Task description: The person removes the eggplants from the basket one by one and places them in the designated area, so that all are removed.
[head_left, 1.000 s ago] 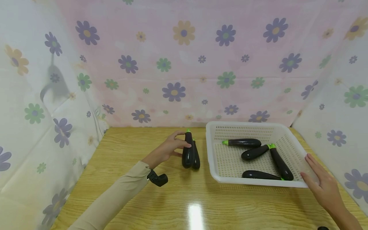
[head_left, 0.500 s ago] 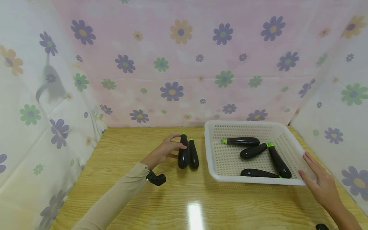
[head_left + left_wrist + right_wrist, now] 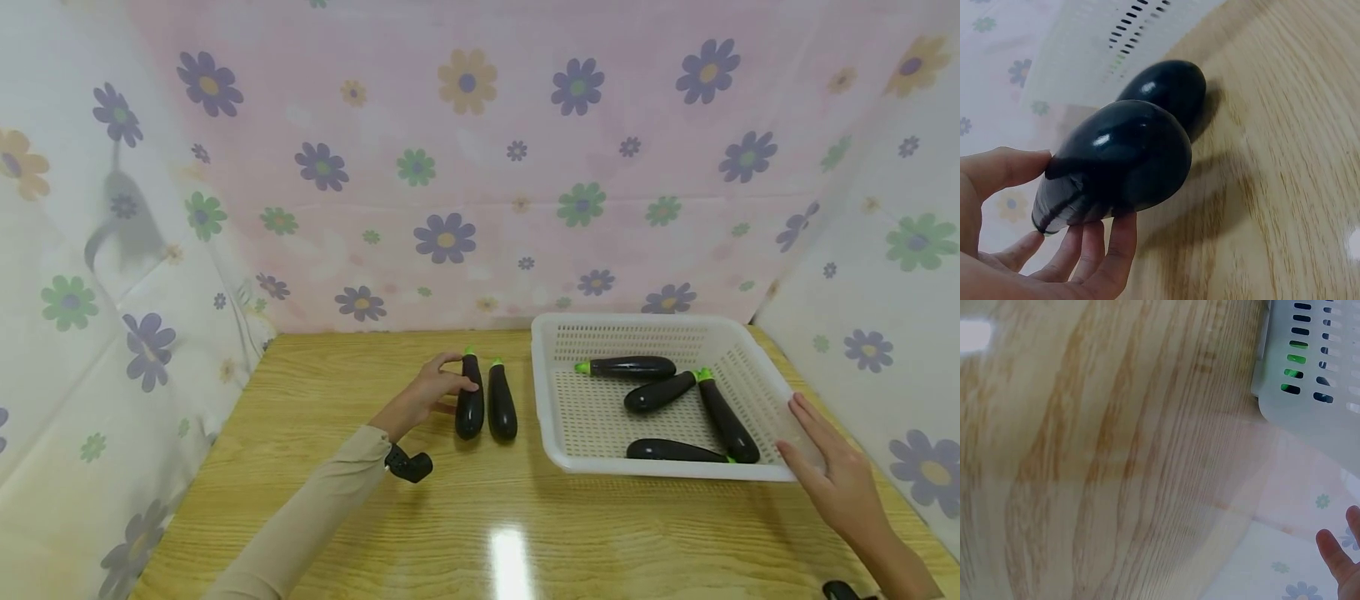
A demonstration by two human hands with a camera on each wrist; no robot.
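My left hand [image 3: 426, 393] grips a dark eggplant [image 3: 470, 410] with a green stem end, thumb on one side and fingers on the other, as the left wrist view shows. A second eggplant [image 3: 502, 408] lies just to its right on the table, with a narrow gap between them. My right hand [image 3: 843, 479] rests with fairly straight fingers at the right rim of a white perforated basket [image 3: 675, 471]. Inside the basket lie several more eggplants, one of them a slanted eggplant [image 3: 727, 421] on the right.
The wooden table [image 3: 420, 525] reaches back to a flowered cloth [image 3: 390, 208], which also hangs on both sides. The basket takes up the right back part of the table. A black device [image 3: 408, 463] is worn on the left wrist.
My left hand has moved the gripped eggplant to the left, away from the one beside it, opening a gap. The right hand has stayed at the basket rim; the view has shifted slightly.
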